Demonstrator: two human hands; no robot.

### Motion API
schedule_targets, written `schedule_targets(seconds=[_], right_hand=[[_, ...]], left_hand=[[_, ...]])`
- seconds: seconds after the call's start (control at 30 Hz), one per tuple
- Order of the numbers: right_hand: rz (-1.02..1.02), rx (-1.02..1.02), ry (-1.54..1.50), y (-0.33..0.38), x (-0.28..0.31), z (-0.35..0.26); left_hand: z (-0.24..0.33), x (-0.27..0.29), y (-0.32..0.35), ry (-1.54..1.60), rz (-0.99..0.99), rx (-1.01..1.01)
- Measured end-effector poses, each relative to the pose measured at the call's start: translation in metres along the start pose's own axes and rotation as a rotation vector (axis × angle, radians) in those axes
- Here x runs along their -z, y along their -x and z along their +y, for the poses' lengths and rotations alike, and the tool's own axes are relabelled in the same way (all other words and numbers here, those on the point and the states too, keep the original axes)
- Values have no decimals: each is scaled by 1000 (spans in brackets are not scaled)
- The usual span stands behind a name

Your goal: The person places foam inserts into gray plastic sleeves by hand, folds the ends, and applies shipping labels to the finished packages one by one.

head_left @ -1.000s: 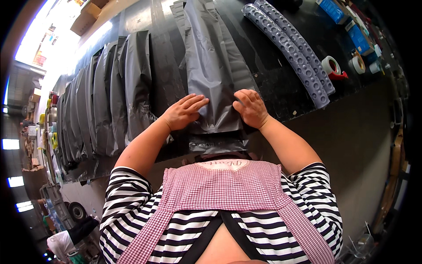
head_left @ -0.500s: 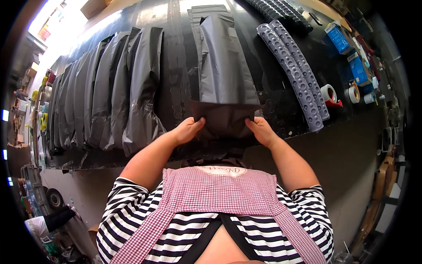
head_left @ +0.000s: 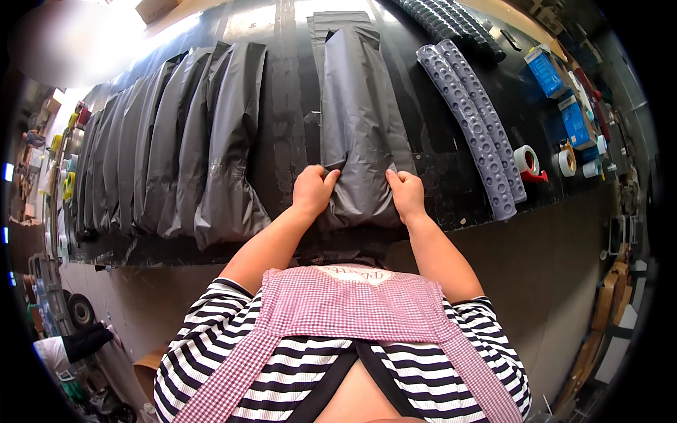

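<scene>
Grip pinched narrow on both sides: left hand point(head_left: 315, 189) and right hand point(head_left: 407, 194) each hold an edge of the grey plastic mailing bag point(head_left: 361, 106), stretched lengthwise over the black counter point(head_left: 289, 127). Off to its left, a row of grey bags point(head_left: 166, 148); to its right, two dimpled tubes point(head_left: 469, 127) side by side, then blue boxes point(head_left: 577, 127) beyond.
</scene>
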State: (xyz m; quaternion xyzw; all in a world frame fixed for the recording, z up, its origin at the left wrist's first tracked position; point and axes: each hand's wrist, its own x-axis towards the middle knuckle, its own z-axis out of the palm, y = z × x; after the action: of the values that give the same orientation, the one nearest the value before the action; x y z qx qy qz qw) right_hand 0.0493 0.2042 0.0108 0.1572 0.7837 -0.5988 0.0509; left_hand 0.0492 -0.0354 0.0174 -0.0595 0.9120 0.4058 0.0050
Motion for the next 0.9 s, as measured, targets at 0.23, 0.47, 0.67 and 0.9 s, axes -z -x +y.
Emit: schedule_targets(seconds=[0.23,0.47,0.67,0.9], right_hand=[[322,824,686,5,1,-70],[80,723,665,-18,-36,-69],[-36,302,743,-30,-63,-61],[-159,298,-15,-41,-70,-74]], left_hand=[[42,31,12,69,404,-735],[37,-5,26,-113,-1,-716],[15,-22,14,-56,-277,-346],[29,24,17,-50,-317,-312]])
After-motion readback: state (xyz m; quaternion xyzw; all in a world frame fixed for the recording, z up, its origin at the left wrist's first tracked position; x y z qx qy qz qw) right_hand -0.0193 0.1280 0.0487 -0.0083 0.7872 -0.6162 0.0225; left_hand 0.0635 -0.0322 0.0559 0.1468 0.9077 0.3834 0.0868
